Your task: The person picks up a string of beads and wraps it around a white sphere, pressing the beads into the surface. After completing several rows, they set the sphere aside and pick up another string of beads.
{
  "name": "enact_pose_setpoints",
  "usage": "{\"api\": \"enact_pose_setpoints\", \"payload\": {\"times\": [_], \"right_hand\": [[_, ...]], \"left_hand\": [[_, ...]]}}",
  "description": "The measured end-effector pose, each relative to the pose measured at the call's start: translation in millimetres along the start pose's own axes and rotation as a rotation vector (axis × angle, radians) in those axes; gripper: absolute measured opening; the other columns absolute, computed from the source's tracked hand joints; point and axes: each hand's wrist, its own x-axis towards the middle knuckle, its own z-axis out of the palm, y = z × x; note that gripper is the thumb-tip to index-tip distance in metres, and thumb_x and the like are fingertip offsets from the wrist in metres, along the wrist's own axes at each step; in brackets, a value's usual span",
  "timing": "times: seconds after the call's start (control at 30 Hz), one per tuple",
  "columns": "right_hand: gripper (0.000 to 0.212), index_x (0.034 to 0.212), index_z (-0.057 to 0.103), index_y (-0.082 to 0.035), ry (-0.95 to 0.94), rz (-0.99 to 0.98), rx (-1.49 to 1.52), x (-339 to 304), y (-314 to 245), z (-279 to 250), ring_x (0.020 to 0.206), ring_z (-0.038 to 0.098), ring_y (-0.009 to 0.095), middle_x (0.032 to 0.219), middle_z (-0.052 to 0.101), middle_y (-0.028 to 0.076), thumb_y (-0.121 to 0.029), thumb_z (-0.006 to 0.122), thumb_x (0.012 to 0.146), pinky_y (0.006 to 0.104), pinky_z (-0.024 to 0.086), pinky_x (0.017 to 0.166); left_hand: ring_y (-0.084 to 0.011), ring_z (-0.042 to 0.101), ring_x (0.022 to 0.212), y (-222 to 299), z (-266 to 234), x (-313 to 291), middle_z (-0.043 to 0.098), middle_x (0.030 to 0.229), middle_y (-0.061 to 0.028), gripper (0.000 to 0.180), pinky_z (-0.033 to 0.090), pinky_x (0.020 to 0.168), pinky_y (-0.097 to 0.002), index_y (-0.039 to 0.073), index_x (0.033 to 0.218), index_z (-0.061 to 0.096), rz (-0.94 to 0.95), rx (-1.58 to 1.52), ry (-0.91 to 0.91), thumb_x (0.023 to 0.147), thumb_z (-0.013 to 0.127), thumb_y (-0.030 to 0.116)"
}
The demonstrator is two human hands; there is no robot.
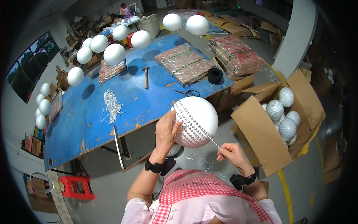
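A large white ball [203, 114] is in front of me, just off the near edge of the table. Rows of small silver beads wind around its left and lower side. My left hand [166, 132] holds the ball from the left, with the fingers and thumb pressed against the beaded part. My right hand [233, 155], to the lower right of the ball, pinches a silver bead strand [213, 142]. The strand runs taut from the ball's surface to my fingertips. What supports the ball from below cannot be seen.
On the blue table [130, 97] lie a hammer [146, 77], scissors [188, 92], black tape [215, 75], a bead-strand heap [112, 105] and a wrapped bundle [184, 64]. White balls [114, 54] appear over it. At right, a carton [261, 136] holds beaded balls [275, 109]. A red stool [77, 187] stands lower left.
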Motion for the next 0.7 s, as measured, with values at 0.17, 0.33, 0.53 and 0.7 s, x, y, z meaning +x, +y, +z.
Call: {"api": "enact_pose_setpoints", "payload": {"times": [0.17,0.33,0.53,0.7], "right_hand": [[0.023,0.083,0.063,0.001,-0.022,-0.002,0.010,-3,3,-2,0.065,0.062,0.009,0.071,0.066,0.006,-0.016,0.056,0.096,0.0219,0.050,0.061],[0.023,0.083,0.063,0.001,-0.026,-0.012,0.022,-8,-3,-3,0.065,0.062,0.009,0.071,0.065,0.005,-0.016,0.056,0.096,0.0218,0.050,0.061],[0.023,0.083,0.063,0.001,-0.026,-0.001,0.011,-10,-3,-11,0.066,0.062,0.009,0.071,0.065,0.005,-0.017,0.056,0.096,0.0218,0.050,0.061],[0.024,0.083,0.063,0.002,-0.055,0.008,0.053,-12,5,-7,0.067,0.062,0.009,0.072,0.065,0.005,-0.017,0.056,0.096,0.0219,0.051,0.062]], "left_hand": [[-0.0443,0.033,0.135,26,0,4,0.035,0.143,-0.0320,0.106,0.033,0.108,-0.0453,-0.003,0.144,0.030,-0.111,-0.156,-0.106,0.064,0.084,0.041],[-0.0384,0.032,0.138,35,5,0,0.032,0.147,-0.0270,0.104,0.032,0.110,-0.0437,0.005,0.147,0.028,-0.164,-0.178,0.035,0.064,0.086,0.032],[-0.0418,0.048,0.116,30,0,0,0.047,0.125,-0.0275,0.076,0.041,0.099,-0.0456,0.003,0.128,0.048,-0.215,-0.241,-0.060,0.067,0.084,0.033],[-0.0389,0.054,0.115,52,4,-7,0.054,0.123,-0.0258,0.100,0.045,0.096,-0.0407,-0.005,0.138,0.033,0.074,0.085,0.055,0.064,0.084,0.037]]}}
